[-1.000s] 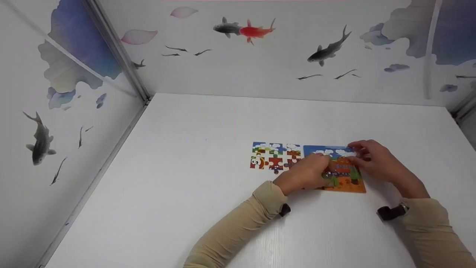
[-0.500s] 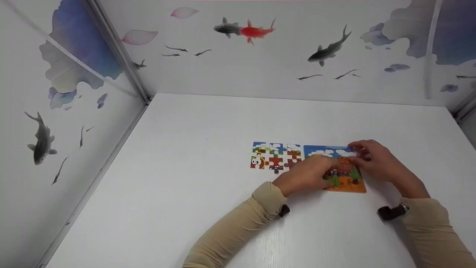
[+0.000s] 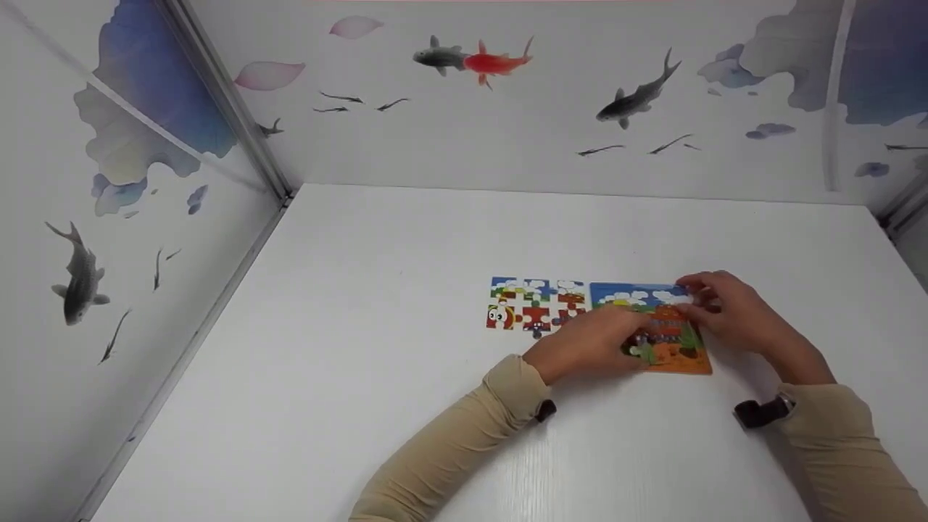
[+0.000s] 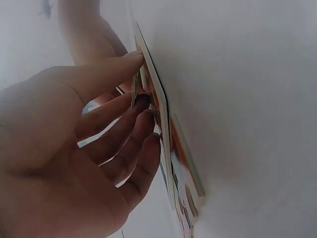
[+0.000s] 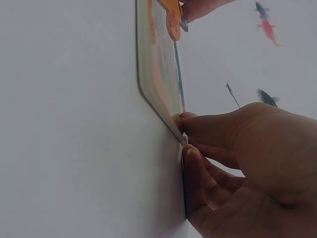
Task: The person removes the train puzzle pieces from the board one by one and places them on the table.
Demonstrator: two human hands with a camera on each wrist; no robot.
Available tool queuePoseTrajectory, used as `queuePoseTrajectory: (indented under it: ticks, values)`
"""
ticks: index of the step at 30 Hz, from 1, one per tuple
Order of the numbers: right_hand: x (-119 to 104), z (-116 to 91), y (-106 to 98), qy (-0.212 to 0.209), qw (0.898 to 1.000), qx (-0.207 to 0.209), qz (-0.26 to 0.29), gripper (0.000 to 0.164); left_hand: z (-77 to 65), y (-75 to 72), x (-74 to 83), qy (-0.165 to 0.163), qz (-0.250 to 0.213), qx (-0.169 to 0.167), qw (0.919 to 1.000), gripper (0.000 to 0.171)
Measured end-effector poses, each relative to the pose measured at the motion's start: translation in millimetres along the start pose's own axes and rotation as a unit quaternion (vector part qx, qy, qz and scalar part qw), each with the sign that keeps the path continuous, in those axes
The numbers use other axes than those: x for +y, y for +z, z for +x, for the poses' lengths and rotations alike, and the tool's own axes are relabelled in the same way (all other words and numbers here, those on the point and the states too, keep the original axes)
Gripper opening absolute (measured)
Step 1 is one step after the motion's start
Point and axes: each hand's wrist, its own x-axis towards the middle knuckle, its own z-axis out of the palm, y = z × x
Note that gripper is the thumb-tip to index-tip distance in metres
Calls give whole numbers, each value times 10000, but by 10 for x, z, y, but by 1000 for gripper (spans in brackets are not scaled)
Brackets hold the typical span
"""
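Observation:
A colourful picture puzzle in a flat tray (image 3: pixel 689 351), with blue sky above and orange ground below, lies on the white table. My left hand (image 3: pixel 591 339) reaches over its left part and pinches a puzzle piece (image 5: pixel 172 20), which stands tilted off the picture in the right wrist view. In the left wrist view the piece (image 4: pixel 134 90) shows edge-on by the fingers. My right hand (image 3: pixel 736 312) pinches the tray's right edge between thumb and fingers. Left of the tray, several loose puzzle pieces (image 3: pixel 536 317) lie in two rows; the left hand partly hides some.
The white table (image 3: pixel 348 326) stretches around the puzzle. White panels with painted fish (image 3: pixel 638 100) stand at the back and left. A black strap (image 3: pixel 761 413) sits at the right wrist.
My left fingers have shifted slightly over the puzzle, and a piece beneath them now shows lifted out, with a dark gap beside it. My right hand keeps its place.

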Motion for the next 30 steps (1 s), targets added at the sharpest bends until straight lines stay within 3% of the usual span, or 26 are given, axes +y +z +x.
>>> queuePoseTrajectory:
  ticks: [6,9,15,22,30]
  values:
    - [-17,-7,5,21,10000,-9,42,51,8,-2,-32,12,264,-142,9995,38]
    - [-21,-8,1,2,10000,9,32,51,8,-12,-52,163,396,-138,9990,42]
    - [-8,-3,-6,28,10000,-14,16,51,-7,-60,-101,486,359,-41,9982,33]
    - [1,5,-5,71,10000,-41,-7,51,-80,-152,-152,493,138,396,9979,40]
    - [6,8,2,55,10000,-58,-49,52,-227,-297,-250,849,84,934,9920,38]
